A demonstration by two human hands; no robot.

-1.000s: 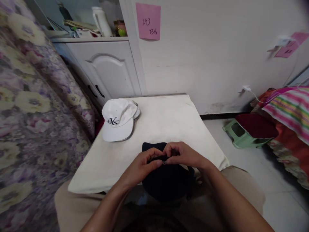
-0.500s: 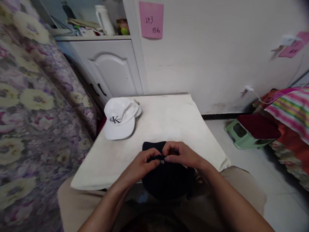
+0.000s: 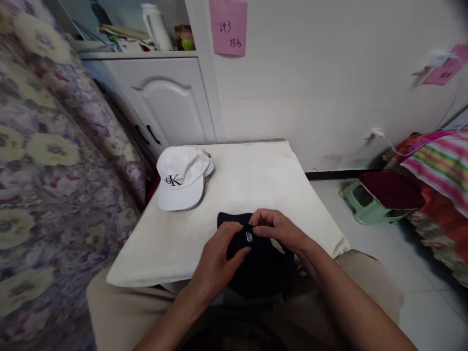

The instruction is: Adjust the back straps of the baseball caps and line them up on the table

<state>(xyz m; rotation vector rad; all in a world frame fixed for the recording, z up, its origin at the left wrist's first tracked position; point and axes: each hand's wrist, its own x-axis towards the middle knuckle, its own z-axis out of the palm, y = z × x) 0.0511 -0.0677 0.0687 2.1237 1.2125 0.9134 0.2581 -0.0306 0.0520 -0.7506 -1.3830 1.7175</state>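
Note:
A black cap (image 3: 256, 273) lies at the near edge of the covered table, partly over my lap. A small silvery buckle (image 3: 249, 236) shows on its surface between my hands. My left hand (image 3: 223, 256) grips the cap from the left, fingertips above the buckle and thumb below it. From the right, my right hand (image 3: 276, 226) pinches the black fabric just beside the buckle. Farther back on the left sits a white cap (image 3: 183, 168) with black letters on its front; another cap is partly visible behind it, and neither hand touches them.
A cream cloth covers the table (image 3: 256, 170), which stands against the wall. Floral curtain (image 3: 47, 195) hangs at the left, beside a white cabinet (image 3: 164, 97). On the right are a green stool (image 3: 360, 204) with a dark red top and a striped cloth (image 3: 442, 165).
My left hand has shifted its grip, its thumb moving lower and apart from its fingers. The buckle now faces up more plainly. My right hand has risen slightly, still pinching.

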